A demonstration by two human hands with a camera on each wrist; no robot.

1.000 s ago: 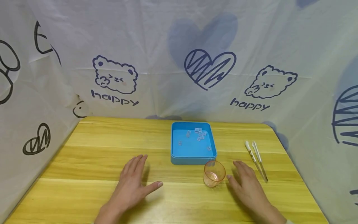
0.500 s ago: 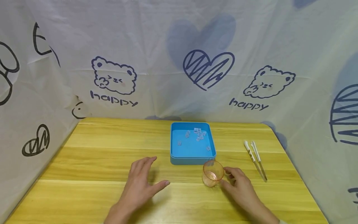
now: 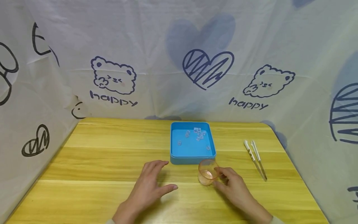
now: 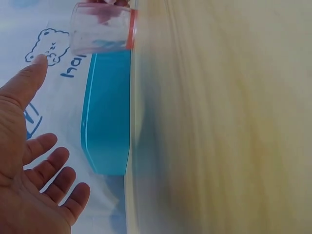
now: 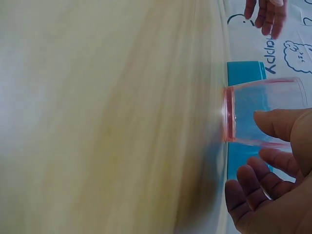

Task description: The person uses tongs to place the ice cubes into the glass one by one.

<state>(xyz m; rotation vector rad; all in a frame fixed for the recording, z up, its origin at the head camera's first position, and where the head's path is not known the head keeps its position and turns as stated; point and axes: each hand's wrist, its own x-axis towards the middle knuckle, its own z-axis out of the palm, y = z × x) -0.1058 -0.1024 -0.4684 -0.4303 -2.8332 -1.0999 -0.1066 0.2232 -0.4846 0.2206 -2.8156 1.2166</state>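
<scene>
My right hand (image 3: 234,188) holds a clear orange-tinted cup (image 3: 206,175) by its right side, between thumb and fingers. The cup stands upright on the table, just in front of a blue square tray (image 3: 193,161). In the right wrist view, the thumb (image 5: 275,122) lies against the wall of the cup (image 5: 229,114), while the other fingers are loosely bent. My left hand (image 3: 148,188) hovers to the left of the cup, apart from it, with thumb and fingers spread and nothing in them. Several small clear cubes (image 3: 197,130) lie scattered inside the tray.
White-handled metal tongs (image 3: 255,160) lie on the right side of the wooden table (image 3: 106,149). A white cloth (image 3: 156,56) with printed bears and hearts hangs behind the table and on both sides.
My right hand has reached left, taken hold of the cup and shifted it slightly left. The left hand has moved right, towards the cup. Tray and tongs stay put.
</scene>
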